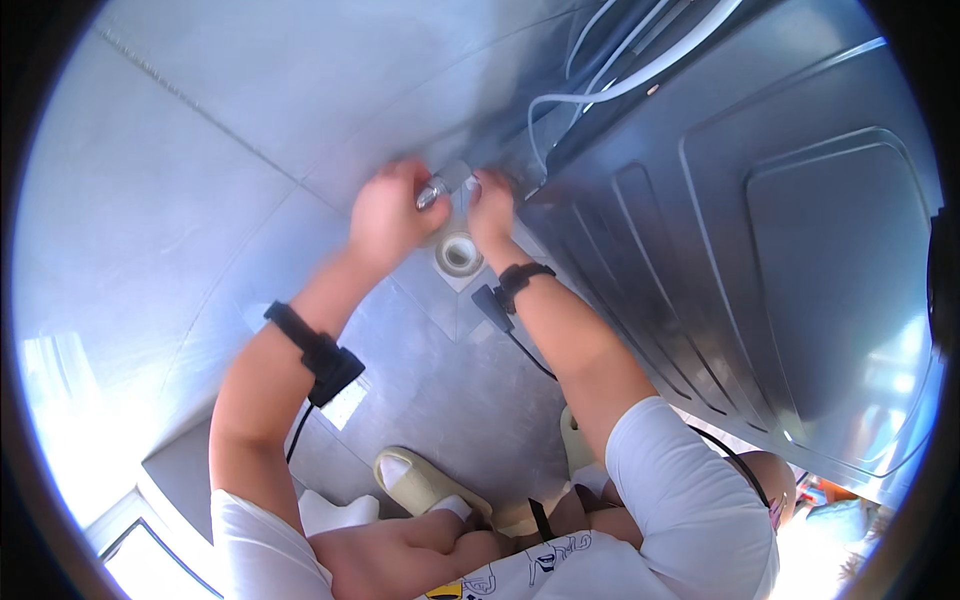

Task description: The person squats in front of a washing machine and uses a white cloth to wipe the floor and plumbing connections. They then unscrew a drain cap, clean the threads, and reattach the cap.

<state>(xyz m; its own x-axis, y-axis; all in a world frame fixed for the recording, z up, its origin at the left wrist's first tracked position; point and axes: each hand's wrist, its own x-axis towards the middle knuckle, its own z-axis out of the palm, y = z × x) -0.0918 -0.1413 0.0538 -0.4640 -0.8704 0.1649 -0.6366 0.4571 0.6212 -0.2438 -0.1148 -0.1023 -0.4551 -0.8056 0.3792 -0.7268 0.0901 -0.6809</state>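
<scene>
My left hand (394, 214), slightly blurred, is curled around a small shiny metal-looking fitting (432, 193). My right hand (492, 206) is close by on the right, its fingertips pinched on a small white piece (472, 182). Fingers hide most of both items, so their exact kind is unclear. Just below the hands, a round floor drain opening (459, 255) with a pale rim is set in a square of the tiled floor. Both wrists wear black straps with a small device and cable.
A grey appliance's ribbed metal side panel (817, 240) rises close along the right. Pale hoses and cables (600, 94) hang behind it. Grey tiled wall (187, 172) stands on the left. A yellowish slipper (420, 480) is on my foot below.
</scene>
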